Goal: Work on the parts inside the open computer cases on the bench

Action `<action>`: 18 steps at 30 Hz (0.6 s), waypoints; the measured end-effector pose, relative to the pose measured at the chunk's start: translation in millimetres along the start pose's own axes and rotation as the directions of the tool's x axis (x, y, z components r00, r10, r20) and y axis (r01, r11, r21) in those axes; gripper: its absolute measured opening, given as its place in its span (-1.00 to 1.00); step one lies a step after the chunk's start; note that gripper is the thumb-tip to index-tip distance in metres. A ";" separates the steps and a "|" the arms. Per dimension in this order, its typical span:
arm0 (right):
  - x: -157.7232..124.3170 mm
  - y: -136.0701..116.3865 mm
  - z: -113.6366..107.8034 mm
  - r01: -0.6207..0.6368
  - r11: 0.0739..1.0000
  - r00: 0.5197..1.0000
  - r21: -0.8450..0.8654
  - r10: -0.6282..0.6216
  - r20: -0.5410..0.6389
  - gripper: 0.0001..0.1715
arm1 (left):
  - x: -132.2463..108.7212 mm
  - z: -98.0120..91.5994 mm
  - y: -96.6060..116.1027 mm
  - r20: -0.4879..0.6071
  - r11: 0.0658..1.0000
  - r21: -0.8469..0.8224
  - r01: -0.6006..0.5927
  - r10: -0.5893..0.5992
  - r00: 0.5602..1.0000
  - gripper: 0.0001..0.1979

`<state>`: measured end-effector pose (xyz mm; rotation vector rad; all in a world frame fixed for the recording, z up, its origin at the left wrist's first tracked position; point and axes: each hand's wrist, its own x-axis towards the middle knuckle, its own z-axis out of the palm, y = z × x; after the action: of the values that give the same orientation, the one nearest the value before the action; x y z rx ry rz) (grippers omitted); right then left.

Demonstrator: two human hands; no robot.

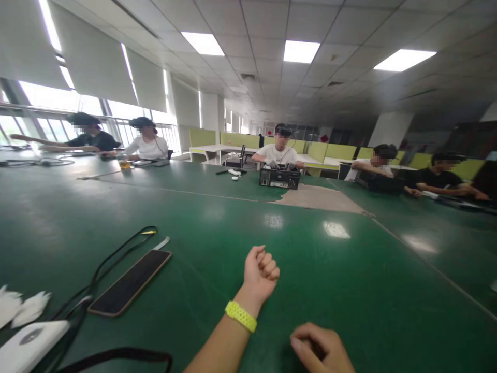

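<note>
My left hand is turned palm up over the green table, its fingers curled into a loose fist with nothing showing in it. A yellow-green perforated watch strap circles that wrist. Lower and to the right, at the bottom edge, my right hand is curled, thumb and forefinger drawn together around a dark gap; no object shows there. To the left of the left hand lies a dark smartphone with a brownish edge. Neither hand touches it.
A black cable runs beside the phone toward a white device and crumpled white tissue-like pieces. Across the table a person works at an open black computer case, near brown cardboard. Other people sit left and right.
</note>
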<state>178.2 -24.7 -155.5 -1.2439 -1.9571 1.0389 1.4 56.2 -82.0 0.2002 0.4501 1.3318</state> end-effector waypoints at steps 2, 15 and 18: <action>1.5 -26.5 11.5 -0.024 0.985 0.995 0.171 0.006 0.101 -0.48 | -2.9 22.7 3.9 0.084 0.975 -0.221 0.003 0.016 0.996 -0.57; 12.2 -90.0 43.3 -0.005 0.934 1.000 0.357 0.012 -0.020 -0.35 | -36.2 45.3 7.5 0.186 0.950 -0.305 -0.072 0.133 0.974 -0.60; 16.6 -87.9 44.8 -0.030 0.939 1.000 0.342 0.027 0.013 -0.34 | -33.7 38.7 7.8 0.144 0.976 -0.184 -0.120 0.148 0.978 -0.60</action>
<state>95.7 -45.4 -102.8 -1.0761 -1.6758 1.3339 5.3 29.8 -37.4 0.1907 0.1876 1.4683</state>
